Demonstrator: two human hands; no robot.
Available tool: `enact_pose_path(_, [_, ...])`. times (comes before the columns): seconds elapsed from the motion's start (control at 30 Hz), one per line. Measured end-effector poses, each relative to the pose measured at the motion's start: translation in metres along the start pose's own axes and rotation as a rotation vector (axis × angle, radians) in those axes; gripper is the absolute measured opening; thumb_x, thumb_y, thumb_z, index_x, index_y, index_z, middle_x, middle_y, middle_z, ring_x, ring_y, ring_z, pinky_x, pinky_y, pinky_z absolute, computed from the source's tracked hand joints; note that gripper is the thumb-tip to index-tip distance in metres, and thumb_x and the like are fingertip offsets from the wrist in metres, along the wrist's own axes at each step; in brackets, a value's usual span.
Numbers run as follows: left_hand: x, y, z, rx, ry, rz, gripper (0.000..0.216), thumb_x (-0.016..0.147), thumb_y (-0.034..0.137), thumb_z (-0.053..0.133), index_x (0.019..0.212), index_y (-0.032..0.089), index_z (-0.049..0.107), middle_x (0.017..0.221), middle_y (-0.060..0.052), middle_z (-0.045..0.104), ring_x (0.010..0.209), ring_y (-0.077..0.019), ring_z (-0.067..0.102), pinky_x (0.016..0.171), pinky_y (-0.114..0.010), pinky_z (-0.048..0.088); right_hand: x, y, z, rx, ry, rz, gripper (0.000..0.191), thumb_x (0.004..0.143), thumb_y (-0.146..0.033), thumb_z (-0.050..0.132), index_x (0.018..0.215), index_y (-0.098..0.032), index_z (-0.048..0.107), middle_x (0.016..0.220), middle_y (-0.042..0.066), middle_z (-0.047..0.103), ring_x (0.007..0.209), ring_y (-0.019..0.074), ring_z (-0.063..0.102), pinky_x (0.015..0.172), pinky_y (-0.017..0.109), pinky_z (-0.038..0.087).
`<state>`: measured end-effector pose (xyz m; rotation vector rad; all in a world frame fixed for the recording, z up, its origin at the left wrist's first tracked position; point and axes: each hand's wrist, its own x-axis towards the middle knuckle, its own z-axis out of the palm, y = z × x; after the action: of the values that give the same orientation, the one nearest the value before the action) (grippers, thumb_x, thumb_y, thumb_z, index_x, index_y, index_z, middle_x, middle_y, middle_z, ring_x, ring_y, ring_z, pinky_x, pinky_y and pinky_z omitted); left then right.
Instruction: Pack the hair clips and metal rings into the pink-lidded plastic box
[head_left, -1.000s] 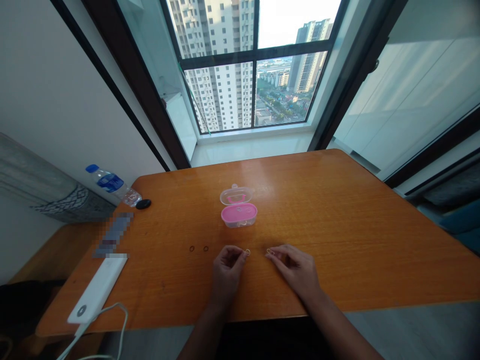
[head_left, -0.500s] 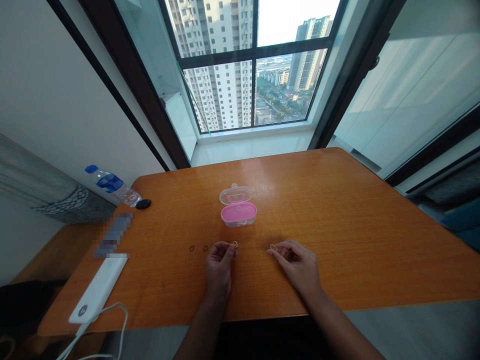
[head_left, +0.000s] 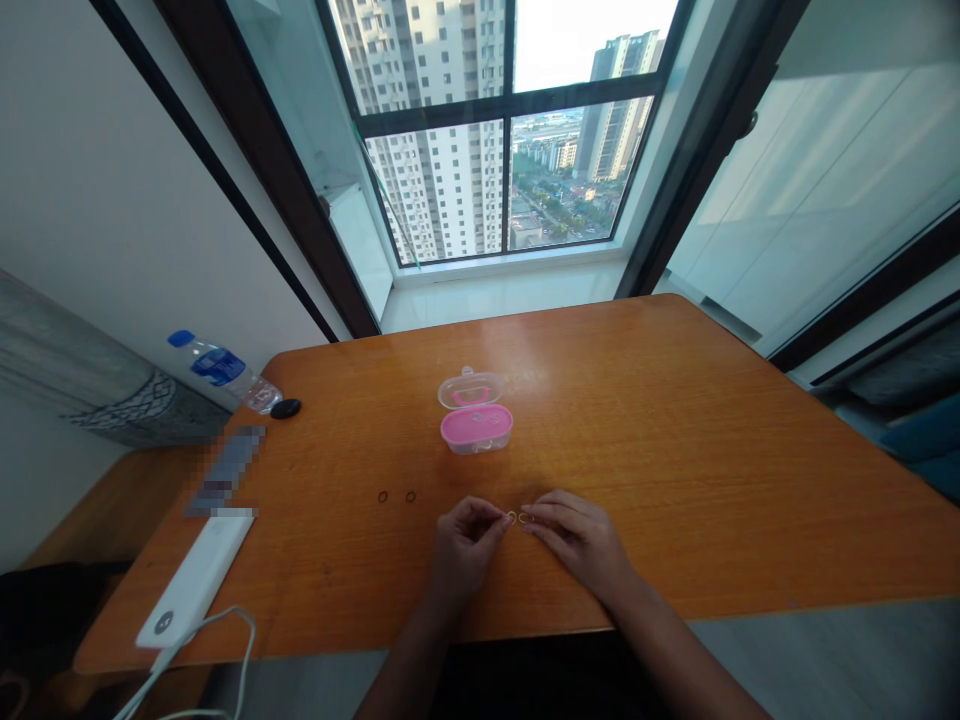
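My left hand (head_left: 466,540) pinches a small pale ring (head_left: 512,517) between thumb and fingertips. Facing it, my right hand (head_left: 577,540) grips another small pale ring (head_left: 523,518) the same way. The two rings are side by side, close together just above the table; whether they touch I cannot tell. To the left of my hands, two small dark rings (head_left: 382,497) lie apart on the wood. Beyond the hands stands a small clear oval box (head_left: 480,444) with a pink top (head_left: 477,426), its clear lid (head_left: 471,390) folded back.
The wooden table (head_left: 675,420) reaches to a window. Along its left side are a water bottle (head_left: 225,369), a black oval object (head_left: 286,409), a blurred-out flat item (head_left: 226,468) and a white power strip (head_left: 199,580) with white cables (head_left: 244,640).
Both hands have come together, the left moving right and the right moving left, each bringing its pale ring. Both have come slightly nearer to me. The box and dark rings stay put.
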<state>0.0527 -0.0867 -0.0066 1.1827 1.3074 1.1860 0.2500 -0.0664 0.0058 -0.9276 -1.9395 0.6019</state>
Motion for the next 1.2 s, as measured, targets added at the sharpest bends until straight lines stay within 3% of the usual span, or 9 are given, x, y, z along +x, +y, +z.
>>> enact_pose_path(0.2, [-0.001,-0.003,-0.002,-0.039,-0.075,-0.007,0.018,0.075,0.030,0.078,0.075,0.016,0.068,0.076,-0.006,0.075,0.070,-0.0169,0.068,0.067,-0.026,0.052,-0.001,0.004,0.004,-0.030,-0.053,-0.097,0.022,0.091,-0.023,0.066,0.112,-0.025,0.071,0.092,0.005,0.073,0.080,0.0171,0.068,0.072,0.029,0.057])
enact_pose_path(0.53, [-0.002,-0.002,-0.001,0.010,-0.088,0.030,0.017,0.076,0.030,0.078,0.073,0.016,0.069,0.072,-0.006,0.075,0.065,-0.0166,0.067,0.061,-0.025,0.051,-0.001,0.002,0.004,-0.056,-0.085,-0.138,0.028,0.091,-0.020,0.066,0.118,-0.026,0.067,0.090,0.004,0.075,0.075,0.0166,0.068,0.068,0.030,0.056])
enact_pose_path(0.73, [-0.004,0.005,0.000,0.041,-0.093,0.061,0.014,0.082,0.030,0.071,0.081,0.016,0.069,0.076,-0.006,0.075,0.071,-0.0174,0.068,0.065,-0.024,0.050,0.002,-0.005,0.003,-0.082,-0.138,-0.073,0.019,0.092,-0.021,0.063,0.109,-0.024,0.070,0.089,0.005,0.074,0.077,0.0177,0.067,0.070,0.031,0.056])
enact_pose_path(0.87, [-0.003,0.005,-0.001,-0.023,-0.055,0.055,0.017,0.086,0.031,0.067,0.093,0.016,0.065,0.083,-0.007,0.076,0.075,-0.0180,0.069,0.070,-0.026,0.051,0.007,-0.008,0.002,-0.050,-0.070,0.025,0.014,0.090,-0.024,0.064,0.102,-0.025,0.071,0.092,0.005,0.073,0.083,0.0186,0.069,0.074,0.031,0.057])
enact_pose_path(1.0, [0.000,0.004,-0.001,-0.114,0.015,0.041,0.018,0.088,0.032,0.063,0.097,0.017,0.060,0.083,-0.008,0.076,0.074,-0.0172,0.068,0.071,-0.027,0.050,0.034,-0.011,0.000,-0.083,0.005,0.072,0.014,0.090,-0.026,0.064,0.101,-0.025,0.071,0.097,0.006,0.072,0.090,0.0206,0.068,0.081,0.034,0.056])
enact_pose_path(1.2, [0.000,0.003,-0.002,-0.138,0.041,0.035,0.016,0.089,0.030,0.061,0.097,0.016,0.058,0.076,-0.005,0.073,0.068,-0.0145,0.063,0.068,-0.025,0.047,0.106,-0.005,0.005,-0.298,0.049,0.072,0.012,0.083,-0.029,0.069,0.094,-0.023,0.074,0.110,0.009,0.064,0.106,0.0257,0.060,0.096,0.043,0.049])
